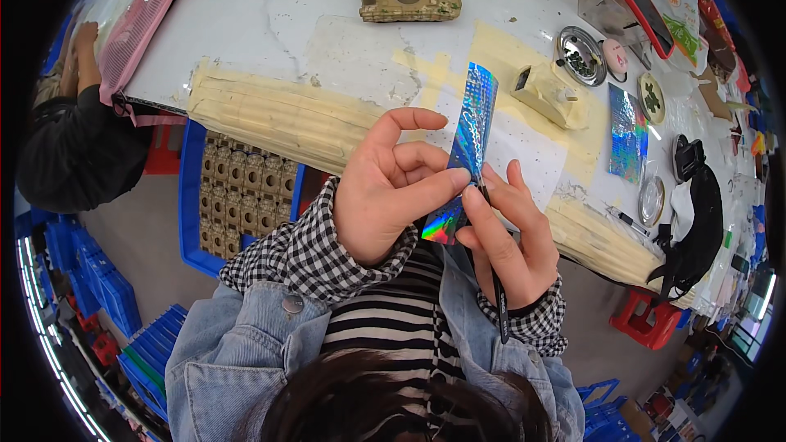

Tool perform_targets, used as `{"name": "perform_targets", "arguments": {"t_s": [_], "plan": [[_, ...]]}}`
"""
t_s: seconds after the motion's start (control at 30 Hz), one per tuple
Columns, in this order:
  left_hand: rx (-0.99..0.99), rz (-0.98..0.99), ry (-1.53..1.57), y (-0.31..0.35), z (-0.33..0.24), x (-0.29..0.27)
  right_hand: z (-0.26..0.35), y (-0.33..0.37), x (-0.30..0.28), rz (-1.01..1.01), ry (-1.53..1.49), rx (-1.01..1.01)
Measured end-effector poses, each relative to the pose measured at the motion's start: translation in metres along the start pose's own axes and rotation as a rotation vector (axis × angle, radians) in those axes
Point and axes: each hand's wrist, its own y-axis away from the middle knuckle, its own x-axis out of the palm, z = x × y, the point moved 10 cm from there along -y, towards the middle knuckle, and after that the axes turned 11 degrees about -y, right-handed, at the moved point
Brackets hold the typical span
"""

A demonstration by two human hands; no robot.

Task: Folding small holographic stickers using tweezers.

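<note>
Between the thumb and fingers of my left hand point(389, 184) is a narrow, shiny holographic sticker sheet point(476, 115), held upright over the table's front edge. Its lower end shows rainbow colours. My right hand point(512, 233) is closed around slim black tweezers point(496, 290), their tips up against the sheet beside my left thumb. Fingers of both hands nearly meet there, and whatever is at the tips is too small to make out. Just beyond my right hand, a cream-coloured block-like fixture point(553, 98) stands on the taped tabletop.
Camouflage-patterned model hulls point(409, 0) lie at the back; several more fill a blue crate point(190, 205) below left. Rightward are a round metal dish point(581, 56) with small dark parts, another holographic sheet point(627, 133) and a black bag point(700, 221). A person point(74, 147) sits left near a pink basket point(147, 29).
</note>
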Motion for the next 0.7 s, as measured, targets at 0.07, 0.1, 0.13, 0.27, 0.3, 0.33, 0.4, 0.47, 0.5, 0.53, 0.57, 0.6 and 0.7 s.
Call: {"name": "perform_targets", "arguments": {"t_s": [0.07,0.1,0.13,0.27,0.3,0.33,0.4,0.47,0.5,0.53,0.57,0.6,0.7], "plan": [[-0.007,-0.006,0.005,-0.0003,0.0017,-0.0007,-0.0001,0.0005,0.0,-0.004,-0.003,-0.001],[-0.004,-0.007,0.004,-0.0004,0.0017,-0.0011,-0.0004,0.0004,0.0001,0.002,-0.004,0.001],[-0.001,-0.008,0.004,-0.0006,0.0017,-0.0014,-0.0005,0.0002,0.0003,0.008,-0.006,0.003],[0.021,-0.016,-0.015,0.0004,-0.0003,-0.0024,-0.0006,-0.0009,0.0019,0.022,-0.009,0.022],[0.027,-0.014,-0.024,0.0007,-0.0017,-0.0019,-0.0008,-0.0015,0.0015,0.022,-0.014,0.025],[0.034,-0.013,-0.033,0.0012,-0.0033,-0.0014,-0.001,-0.0023,0.0011,0.021,-0.02,0.029],[0.054,-0.015,-0.055,0.0017,-0.0053,-0.0012,-0.0014,-0.004,0.0002,0.016,-0.031,0.041],[0.081,-0.022,-0.081,0.0019,-0.0069,-0.0015,-0.0017,-0.0048,-0.0006,0.01,-0.039,0.049],[0.08,-0.021,-0.083,0.002,-0.0067,-0.0014,-0.0017,-0.005,-0.0012,0.006,-0.043,0.052],[0.08,-0.019,-0.085,0.0021,-0.0064,-0.0014,-0.0018,-0.005,-0.0016,0.002,-0.047,0.054],[0.08,-0.017,-0.087,0.0022,-0.0063,-0.0014,-0.0014,-0.0047,-0.0017,0.001,-0.044,0.05],[0.069,-0.008,-0.065,0.0022,-0.0055,-0.001,-0.001,-0.0044,-0.0013,0.002,-0.042,0.044],[0.028,0.011,0.006,0.0014,-0.0017,0.0001,-0.0011,-0.0011,0.0005,-0.001,-0.028,0.018]]}}
